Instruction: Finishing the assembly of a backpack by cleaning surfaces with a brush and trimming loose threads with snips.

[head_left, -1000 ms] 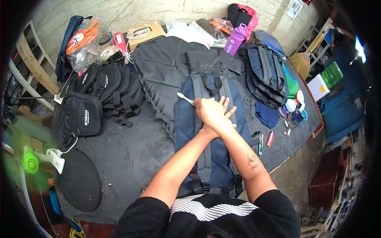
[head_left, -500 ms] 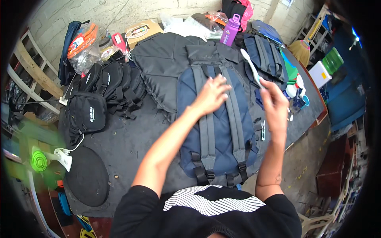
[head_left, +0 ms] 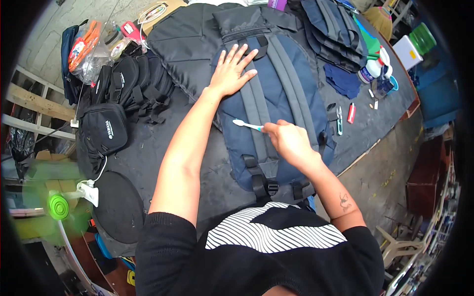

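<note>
A navy backpack (head_left: pixel 284 86) with grey shoulder straps lies on the dark table, straps facing up. My left hand (head_left: pixel 230 71) rests flat on its upper left part with the fingers spread, over the edge of the left strap. In my right hand (head_left: pixel 288 140) is a white and light-blue toothbrush (head_left: pixel 247 125), gripped by its handle. The brush head points left, over the navy fabric beside the left strap's lower part. Whether the bristles touch the fabric I cannot tell.
Several black pouches (head_left: pixel 106 129) and a round black piece (head_left: pixel 117 207) lie to the left, near a running green fan (head_left: pixel 58 206). At the right are another backpack (head_left: pixel 332 30), a navy cloth (head_left: pixel 342 81), a spray bottle (head_left: pixel 374 68), small scissors (head_left: pixel 339 121) and a red lighter-like item (head_left: pixel 351 113).
My right hand has brought the toothbrush down and left, from raised beside the backpack to over its lower left part. My left hand has shifted left and flattened. The view has shifted too.
</note>
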{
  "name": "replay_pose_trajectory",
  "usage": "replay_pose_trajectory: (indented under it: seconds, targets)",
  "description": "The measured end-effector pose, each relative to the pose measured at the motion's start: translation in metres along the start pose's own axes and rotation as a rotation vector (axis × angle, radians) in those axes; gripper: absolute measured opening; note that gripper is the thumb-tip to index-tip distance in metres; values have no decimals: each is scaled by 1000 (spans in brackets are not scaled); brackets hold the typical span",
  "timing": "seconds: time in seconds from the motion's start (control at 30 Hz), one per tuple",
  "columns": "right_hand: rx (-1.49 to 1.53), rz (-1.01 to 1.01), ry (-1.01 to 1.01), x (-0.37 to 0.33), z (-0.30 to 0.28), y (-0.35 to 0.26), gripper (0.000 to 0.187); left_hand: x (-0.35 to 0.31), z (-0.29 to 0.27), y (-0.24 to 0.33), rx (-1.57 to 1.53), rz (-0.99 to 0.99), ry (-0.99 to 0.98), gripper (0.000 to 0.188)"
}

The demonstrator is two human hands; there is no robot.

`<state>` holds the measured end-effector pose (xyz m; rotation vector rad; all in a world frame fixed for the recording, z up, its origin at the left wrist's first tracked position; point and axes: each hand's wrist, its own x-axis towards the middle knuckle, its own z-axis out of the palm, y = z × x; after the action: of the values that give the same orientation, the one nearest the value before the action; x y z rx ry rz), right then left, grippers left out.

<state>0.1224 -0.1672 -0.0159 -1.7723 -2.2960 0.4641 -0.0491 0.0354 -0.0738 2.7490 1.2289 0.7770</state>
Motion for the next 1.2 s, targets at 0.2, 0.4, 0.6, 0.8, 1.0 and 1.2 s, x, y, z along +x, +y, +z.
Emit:
replay_pose_trajectory:
  seconds: [0.2, 0.4, 0.6, 0.8, 1.0, 1.2]
  targets:
    - [-27, -77, 138, 1, 20, -11, 21, -1, -1, 4, 11, 25, -1, 61]
    - [-38, -42, 170, 18, 34, -21, 20, -2, -4, 1, 38, 25, -37, 62]
    - [-44, -66, 166, 17, 34, -10, 24, 1, -7, 9, 47, 11, -86, 63]
    - [416, 60, 602, -60, 3, 58, 30, -28, -57, 63, -257, -61, 253, 59]
    - [623, 472, 851, -168, 21, 152, 19, -156, -55, 140, -976, -537, 494, 22]
    - [510, 457, 648, -180, 61, 95, 41, -202, -49, 237, -520, -593, -19, 45]
